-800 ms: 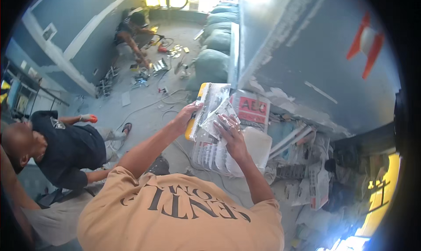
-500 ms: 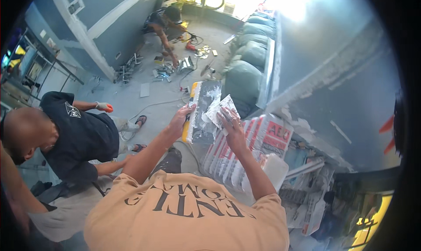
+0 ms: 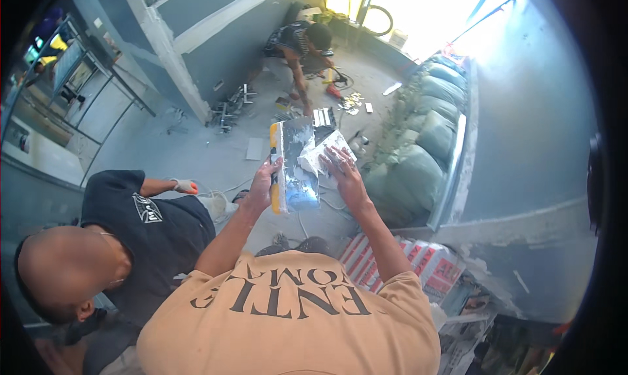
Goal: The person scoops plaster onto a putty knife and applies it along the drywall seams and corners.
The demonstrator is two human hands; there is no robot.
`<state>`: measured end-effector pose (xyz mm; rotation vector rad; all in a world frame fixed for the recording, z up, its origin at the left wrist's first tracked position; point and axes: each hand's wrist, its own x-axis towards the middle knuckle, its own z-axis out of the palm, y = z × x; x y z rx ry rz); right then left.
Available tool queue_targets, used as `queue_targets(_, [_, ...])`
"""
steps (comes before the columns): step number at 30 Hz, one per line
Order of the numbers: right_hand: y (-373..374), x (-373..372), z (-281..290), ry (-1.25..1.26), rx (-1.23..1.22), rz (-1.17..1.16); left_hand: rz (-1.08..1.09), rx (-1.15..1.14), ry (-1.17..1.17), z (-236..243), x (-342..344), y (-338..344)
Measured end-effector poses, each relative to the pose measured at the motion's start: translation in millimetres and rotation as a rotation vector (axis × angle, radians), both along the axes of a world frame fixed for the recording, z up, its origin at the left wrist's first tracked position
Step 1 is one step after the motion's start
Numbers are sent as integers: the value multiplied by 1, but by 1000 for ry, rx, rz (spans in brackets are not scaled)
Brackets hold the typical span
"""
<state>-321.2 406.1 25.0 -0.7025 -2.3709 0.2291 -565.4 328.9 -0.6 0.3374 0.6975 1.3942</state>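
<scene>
My left hand (image 3: 263, 182) grips a wide drywall knife (image 3: 299, 188) by its yellow-and-black edge. Its broad metal blade stands out in front of me, smeared with white joint compound. Closed on a small, flat scraper (image 3: 339, 142) coated in white is my right hand (image 3: 345, 172), fingers spread across its face. The scraper's lower left corner meets the knife's blade, where a lump of compound (image 3: 307, 159) sits. White residue marks my right fingers. The scraper's handle, if any, is hidden.
A co-worker in a dark shirt (image 3: 163, 211) stands close on my left. Another person (image 3: 294, 48) crouches ahead among metal pieces (image 3: 232, 107). Stuffed greenish sacks (image 3: 418, 172) line the right wall; red-and-white bags (image 3: 418, 264) lie below my right arm. A cable (image 3: 229, 190) crosses the floor.
My view has swung left, so the sacks and crouching person appear farther right. The co-worker on my left looks nearer. Both tools stay in my hands, with the scraper still against the blade.
</scene>
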Motion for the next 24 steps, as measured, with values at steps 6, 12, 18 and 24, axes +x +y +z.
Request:
queue_targets(6, [126,-120,-6,29,-10,150,188,-12,14,9,-109,66])
queue_targets(12, [244,-244,0,245,-186,142,425,-18,104,35,-229,151])
queue_targets(18, [342,-307,-102,771,-1061,-32,635,23,147,14,-309,218])
queue_targets(24, [454,-385,-119,1047,-1820,7,827,6,268,51,-414,314])
